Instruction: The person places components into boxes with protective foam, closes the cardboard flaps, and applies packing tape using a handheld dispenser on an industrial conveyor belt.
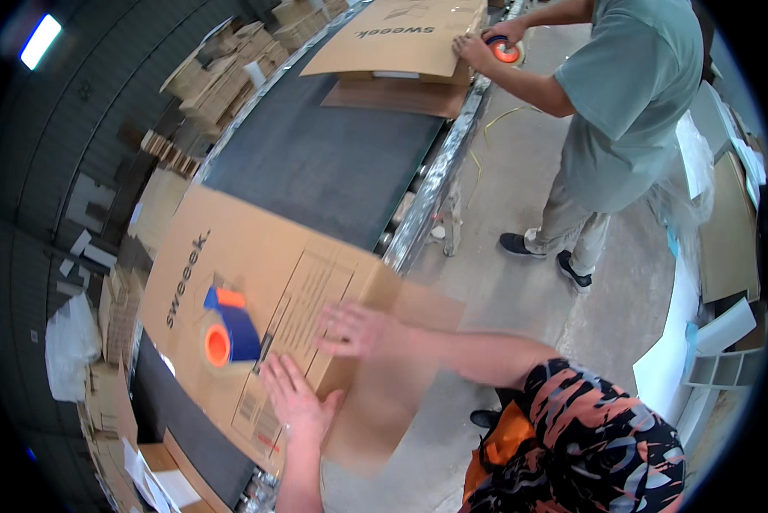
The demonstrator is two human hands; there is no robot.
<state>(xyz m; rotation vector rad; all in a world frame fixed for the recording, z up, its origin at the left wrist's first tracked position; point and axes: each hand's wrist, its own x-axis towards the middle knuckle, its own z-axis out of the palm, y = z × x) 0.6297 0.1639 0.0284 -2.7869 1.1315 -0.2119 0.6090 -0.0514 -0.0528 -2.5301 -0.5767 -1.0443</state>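
Note:
A large brown cardboard carton (230,227) lies on the conveyor in front of me, with dark print on its top. My left hand (297,403) rests on the top near the right edge, its fingers stretched out. Farther along that same edge is my right hand (354,330), slightly blurred, fingers extended over the top and holding nothing. Left of both hands, a blue and orange tape dispenser (245,335) lies on the carton. A flap (392,389) stands out from the carton's right side, smeared by motion.
Beyond the dark conveyor belt (316,162), a co-worker (636,103) in a grey-green shirt holds an orange tape dispenser (505,51) at another carton (392,38). Stacked cardboard (221,81) stands along the left. White sheets and boards (658,368) lie at the right. A metal rail (440,192) edges the conveyor.

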